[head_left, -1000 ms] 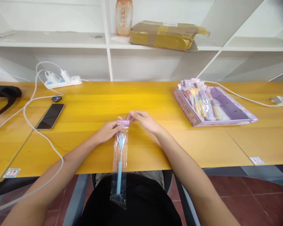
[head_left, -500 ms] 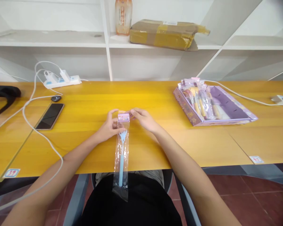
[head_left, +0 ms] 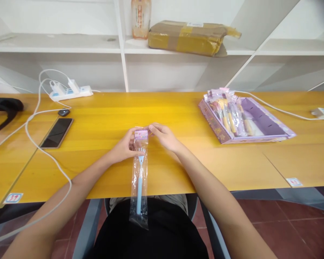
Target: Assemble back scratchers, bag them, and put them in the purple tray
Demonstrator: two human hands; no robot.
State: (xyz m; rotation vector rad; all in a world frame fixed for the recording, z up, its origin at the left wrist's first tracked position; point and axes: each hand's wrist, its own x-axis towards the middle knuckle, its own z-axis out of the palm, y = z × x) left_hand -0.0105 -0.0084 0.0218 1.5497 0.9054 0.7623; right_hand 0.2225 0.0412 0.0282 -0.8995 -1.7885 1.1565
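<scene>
A light blue back scratcher (head_left: 139, 190) with a small hand-shaped head lies inside a long clear plastic bag (head_left: 135, 216). At the bag's top is a purple printed header card (head_left: 140, 135). My left hand (head_left: 125, 145) is closed on the upper bag, its thumb across the front by the scratcher's head and its fingers behind. On the right, my right hand (head_left: 163, 136) pinches at the card's upper right edge; its fingertips are partly hidden. The bag hangs toward me over the table's front edge.
To the right, a purple open box (head_left: 270, 135) holds several bagged items with yellowish handles (head_left: 231, 120). Leftward are a phone (head_left: 58, 133), a mouse (head_left: 64, 112), a power strip (head_left: 71, 93) and a white cable (head_left: 54, 158) crossing above my left forearm. A taped carton (head_left: 186, 37) sits on the shelf.
My left index finger has come down from its raised position to the top of the card. The scratcher's head shows slightly lower beneath my left thumb. My right hand stays nearly in place.
</scene>
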